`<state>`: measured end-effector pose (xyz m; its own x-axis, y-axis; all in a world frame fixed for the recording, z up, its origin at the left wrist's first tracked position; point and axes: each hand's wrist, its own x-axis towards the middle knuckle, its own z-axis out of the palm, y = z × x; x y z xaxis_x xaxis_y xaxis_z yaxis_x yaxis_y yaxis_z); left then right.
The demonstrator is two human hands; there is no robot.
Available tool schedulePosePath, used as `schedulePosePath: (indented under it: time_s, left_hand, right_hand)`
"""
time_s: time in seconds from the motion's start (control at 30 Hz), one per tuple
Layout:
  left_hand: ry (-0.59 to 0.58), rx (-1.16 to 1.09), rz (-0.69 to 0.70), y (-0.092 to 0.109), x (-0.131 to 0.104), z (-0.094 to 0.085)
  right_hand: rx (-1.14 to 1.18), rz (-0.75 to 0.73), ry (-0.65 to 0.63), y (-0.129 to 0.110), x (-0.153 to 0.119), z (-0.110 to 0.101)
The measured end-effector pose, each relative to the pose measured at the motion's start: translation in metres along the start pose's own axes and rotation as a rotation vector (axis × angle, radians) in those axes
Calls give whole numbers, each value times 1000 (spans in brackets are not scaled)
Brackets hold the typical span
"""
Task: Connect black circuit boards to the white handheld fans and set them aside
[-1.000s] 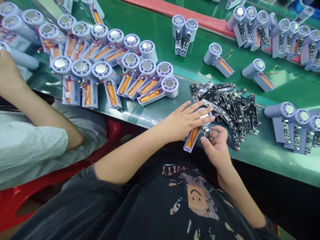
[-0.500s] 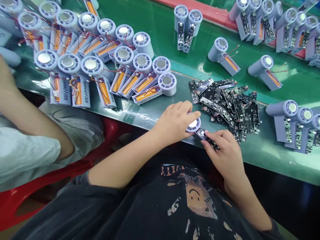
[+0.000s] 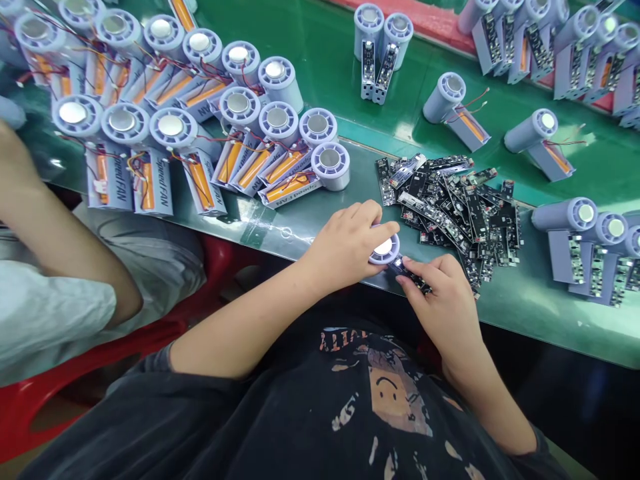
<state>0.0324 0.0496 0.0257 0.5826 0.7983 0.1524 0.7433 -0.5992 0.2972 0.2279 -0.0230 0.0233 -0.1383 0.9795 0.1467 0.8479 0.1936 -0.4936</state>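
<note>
My left hand [image 3: 345, 245] is closed around the lilac head of a small fan [image 3: 383, 249], whose round silver centre faces up. My right hand [image 3: 444, 293] pinches a narrow black circuit board [image 3: 416, 279] between thumb and fingers. The board lies along the fan's handle, its upper end close under the head; the handle is mostly hidden, so I cannot tell how far the board sits in it. Just beyond both hands spreads a heap of similar circuit boards [image 3: 450, 207].
Fans with orange batteries and loose wires [image 3: 205, 190] crowd the bench at left. Fans with boards fitted [image 3: 570, 257] lie at right. More fans [image 3: 444, 98] stand on the green surface behind. At left, a co-worker's arm [image 3: 65, 240] reaches over the bench edge beside a red chair [image 3: 220, 267].
My right hand has moved slightly left with the board, closer to the fan head. My left hand keeps its hold. Fans on the green surface behind have shifted a little right relative to the heap.
</note>
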Motion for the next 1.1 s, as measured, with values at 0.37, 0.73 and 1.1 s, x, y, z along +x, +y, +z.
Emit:
schedulePosePath:
  time_s: [0.37,0.73,1.1]
  left_hand:
    - [17,-74,-9,-2,-1,3]
    - [-10,-106,15,3,-2,0]
    - [-212,-132,65,14,12,-11]
  right_hand:
    - [-41,25,-25,3,4,-1]
    - [169,16,17,10,8,6]
    - [203,90,-38,41,-13,-18]
